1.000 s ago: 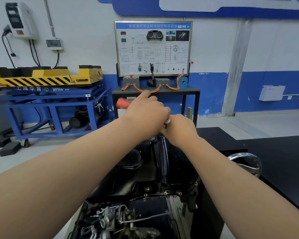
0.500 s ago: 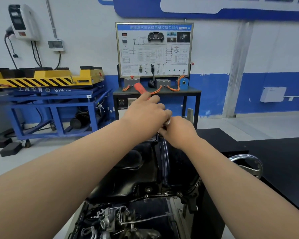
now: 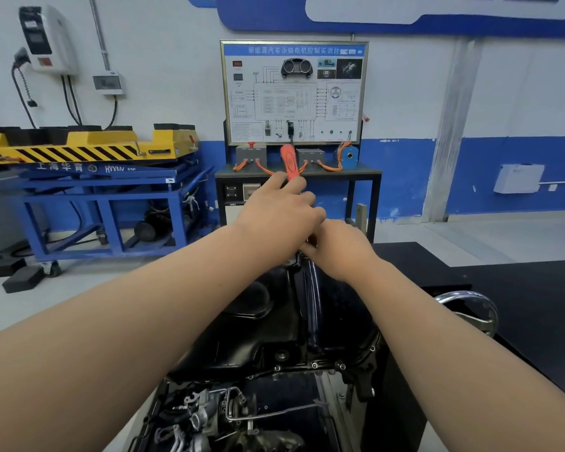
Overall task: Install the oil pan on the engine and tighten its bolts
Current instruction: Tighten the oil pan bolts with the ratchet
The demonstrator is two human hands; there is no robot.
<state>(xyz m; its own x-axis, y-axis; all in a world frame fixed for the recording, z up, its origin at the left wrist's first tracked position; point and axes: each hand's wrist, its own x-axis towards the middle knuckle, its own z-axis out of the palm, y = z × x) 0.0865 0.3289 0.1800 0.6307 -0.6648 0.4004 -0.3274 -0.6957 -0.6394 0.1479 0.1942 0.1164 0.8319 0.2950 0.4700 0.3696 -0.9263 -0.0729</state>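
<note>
Tightening is in hand: the oil pan (image 3: 274, 321) sits on the engine (image 3: 225, 415), at 6 o'clock from both hands. The left hand (image 3: 274, 216) grips the ratchet (image 3: 289, 161), its red handle pointing to 12 o'clock. The right hand (image 3: 340, 246) curls at the tool's head, its hold hidden. Next, I judge, comes a steady sweep with the head kept square

The training board (image 3: 294, 93) has a blue header strip with white characters — 新能源汽车永磁电机控制实训台. On the blue lift frame (image 3: 88, 172) white letters read 上海华育, then HYXM — the rest is unclear.
</note>
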